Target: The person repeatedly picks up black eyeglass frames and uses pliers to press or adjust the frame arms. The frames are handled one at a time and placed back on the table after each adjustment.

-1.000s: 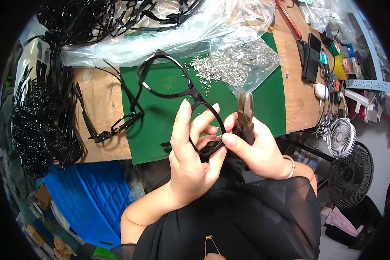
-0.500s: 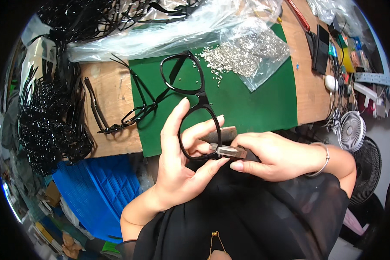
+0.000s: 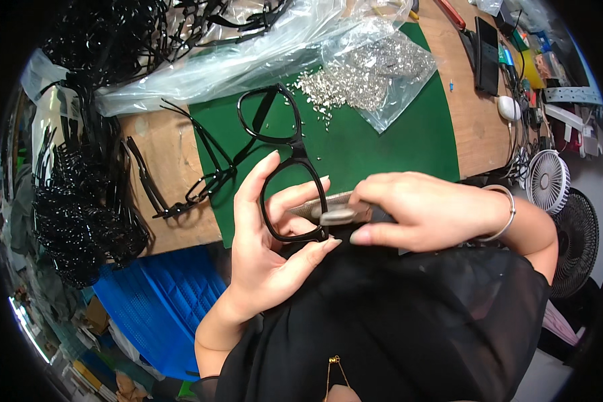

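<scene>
My left hand point(image 3: 258, 264) holds a black eyeglass frame point(image 3: 297, 143) by its lower rim, with fingers behind the lens opening and the thumb at the near corner. The frame stands on end, and a temple arm stretches from its far rim. In my right hand point(image 3: 429, 211) is a pair of pliers point(image 3: 340, 216), gripped between thumb and curled fingers. Their metal jaws are slightly blurred and lie over the rim's right side; whether they touch it I cannot tell. A grey textured strip point(image 3: 335, 199) shows behind the jaws, partly hidden.
Another black eyeglass frame point(image 3: 204, 187) lies left on the green mat point(image 3: 395, 157). Small silvery metal pieces point(image 3: 338, 87) spill from a clear bag point(image 3: 388, 110). Many black frames point(image 3: 87, 221) pile up left, above a blue basket point(image 3: 161, 308). A phone point(image 3: 487, 57) lies right.
The pliers have shifted up along the rim, away from its near corner, and my right hand rose with them. My left hand keeps its hold; the whole view has moved slightly.
</scene>
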Motion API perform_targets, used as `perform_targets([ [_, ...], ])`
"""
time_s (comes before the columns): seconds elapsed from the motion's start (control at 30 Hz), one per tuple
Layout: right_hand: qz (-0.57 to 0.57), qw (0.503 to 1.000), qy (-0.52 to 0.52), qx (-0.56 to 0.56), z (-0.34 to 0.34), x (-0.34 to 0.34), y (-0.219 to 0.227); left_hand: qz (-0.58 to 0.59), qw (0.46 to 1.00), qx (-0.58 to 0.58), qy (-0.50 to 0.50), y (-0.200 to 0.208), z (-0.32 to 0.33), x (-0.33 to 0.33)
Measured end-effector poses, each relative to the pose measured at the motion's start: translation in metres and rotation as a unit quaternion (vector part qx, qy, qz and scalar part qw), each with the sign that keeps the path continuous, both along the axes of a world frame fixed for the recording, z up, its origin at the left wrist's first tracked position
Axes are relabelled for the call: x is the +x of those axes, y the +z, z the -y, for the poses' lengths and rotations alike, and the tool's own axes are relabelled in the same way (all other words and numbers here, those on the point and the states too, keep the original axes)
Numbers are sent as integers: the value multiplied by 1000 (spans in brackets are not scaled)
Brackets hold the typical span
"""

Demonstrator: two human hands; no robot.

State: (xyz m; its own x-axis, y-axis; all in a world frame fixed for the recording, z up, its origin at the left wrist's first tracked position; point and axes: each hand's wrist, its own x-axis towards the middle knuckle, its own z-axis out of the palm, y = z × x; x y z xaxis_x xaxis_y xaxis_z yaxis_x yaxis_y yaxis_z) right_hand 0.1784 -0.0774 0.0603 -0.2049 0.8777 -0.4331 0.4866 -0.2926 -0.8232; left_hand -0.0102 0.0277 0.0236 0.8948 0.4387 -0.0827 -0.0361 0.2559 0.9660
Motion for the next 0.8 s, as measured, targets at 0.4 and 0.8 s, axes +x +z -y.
perform_targets([
  [0.4,228,956,-89,164,-33,0,-95,170,967,-178,68,2,14,-38],
  [0.8,215,947,-131,201,-28,-9,-83,78,954,-290,-2,5,19,-39],
])
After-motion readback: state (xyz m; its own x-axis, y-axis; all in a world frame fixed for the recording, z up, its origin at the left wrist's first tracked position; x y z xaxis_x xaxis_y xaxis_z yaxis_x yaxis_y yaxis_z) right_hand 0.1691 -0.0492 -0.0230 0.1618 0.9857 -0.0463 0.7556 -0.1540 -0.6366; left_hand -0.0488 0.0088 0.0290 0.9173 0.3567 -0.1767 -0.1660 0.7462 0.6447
